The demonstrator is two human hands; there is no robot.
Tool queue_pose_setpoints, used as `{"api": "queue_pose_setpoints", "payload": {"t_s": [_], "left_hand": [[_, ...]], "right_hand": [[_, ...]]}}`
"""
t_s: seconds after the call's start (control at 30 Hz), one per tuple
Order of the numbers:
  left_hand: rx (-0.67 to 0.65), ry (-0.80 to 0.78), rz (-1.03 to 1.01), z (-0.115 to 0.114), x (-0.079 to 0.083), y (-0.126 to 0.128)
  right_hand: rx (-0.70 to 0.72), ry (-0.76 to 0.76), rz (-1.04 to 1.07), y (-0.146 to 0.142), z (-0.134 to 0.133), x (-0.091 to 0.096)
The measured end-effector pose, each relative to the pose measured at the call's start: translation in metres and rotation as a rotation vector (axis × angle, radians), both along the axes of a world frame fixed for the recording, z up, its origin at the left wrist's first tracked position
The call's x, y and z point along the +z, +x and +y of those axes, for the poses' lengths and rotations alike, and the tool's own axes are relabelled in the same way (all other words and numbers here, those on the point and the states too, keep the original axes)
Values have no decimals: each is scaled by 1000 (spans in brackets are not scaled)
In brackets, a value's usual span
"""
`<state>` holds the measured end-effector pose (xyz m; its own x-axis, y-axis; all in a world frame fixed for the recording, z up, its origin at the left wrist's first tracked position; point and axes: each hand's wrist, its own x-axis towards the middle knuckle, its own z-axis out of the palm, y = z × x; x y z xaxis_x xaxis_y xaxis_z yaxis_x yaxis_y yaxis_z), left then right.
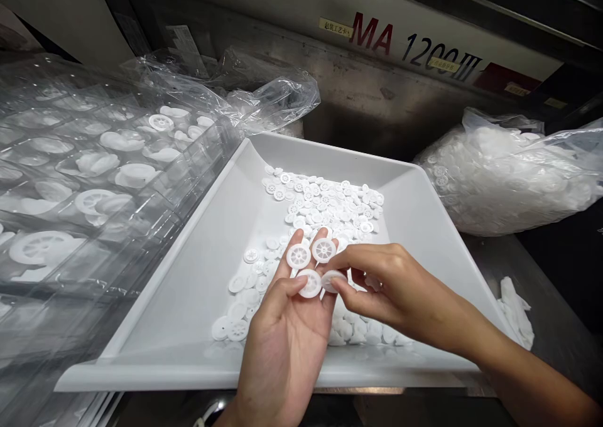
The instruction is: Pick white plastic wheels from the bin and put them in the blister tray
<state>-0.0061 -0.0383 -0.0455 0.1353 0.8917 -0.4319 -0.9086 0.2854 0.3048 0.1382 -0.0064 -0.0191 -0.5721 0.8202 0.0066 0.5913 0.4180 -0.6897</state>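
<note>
In the head view, the left hand (292, 339) lies palm up over a white tray (141, 377), with four small spoked wheels (298, 257) set out across its fingers. Its grip is clamped on them: the thumb presses on the lower left wheel (309, 284) while the fingers lie underneath, probably so that the group stays flat and faces the wearer. The right hand (384, 279) comes in from the side, its thumb and forefinger together on the lower right wheel (333, 281) – tilted more than the others, perhaps from that pinch. Being held above the tray, anything dropped would likely land among the loose wheels (325, 201), which the raised walls keep in.

To the left stand clear trays (200, 154) with white parts in their pockets; to the right is a clear bag (513, 182) full of white pieces, and another bag (282, 103) sits behind the white tray.

Thin white stems show between the held wheels, but whether these join them cannot be told. The right hand's curled fingers hide most of a further white piece, and both hands cover part of the heap. The clear trays run out of frame – glare blurs their contents – and a crumpled white thing (516, 314) at right is partly behind the tray wall.
</note>
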Motion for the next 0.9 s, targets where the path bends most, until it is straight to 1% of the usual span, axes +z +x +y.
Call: {"api": "queue_pose_setpoints", "payload": {"t_s": [0.1, 0.23, 0.37, 0.53, 0.73, 0.9], "left_hand": [[20, -44, 15, 0, 0, 0], [44, -60, 20, 1, 0, 1], [47, -68, 18, 1, 0, 1], [29, -84, 12, 2, 4, 0], [12, -36, -14, 2, 1, -2], [-2, -33, -17, 2, 3, -2]], "right_hand": [[-47, -93, 23, -1, -3, -1], [-110, -155, 53, -1, -2, -1], [-125, -226, 85, 1, 4, -3], [-130, -231, 118, 2, 8, -5], [-173, -201, 150, 4, 12, -1], [-226, -300, 335, 10, 20, -2]]}}
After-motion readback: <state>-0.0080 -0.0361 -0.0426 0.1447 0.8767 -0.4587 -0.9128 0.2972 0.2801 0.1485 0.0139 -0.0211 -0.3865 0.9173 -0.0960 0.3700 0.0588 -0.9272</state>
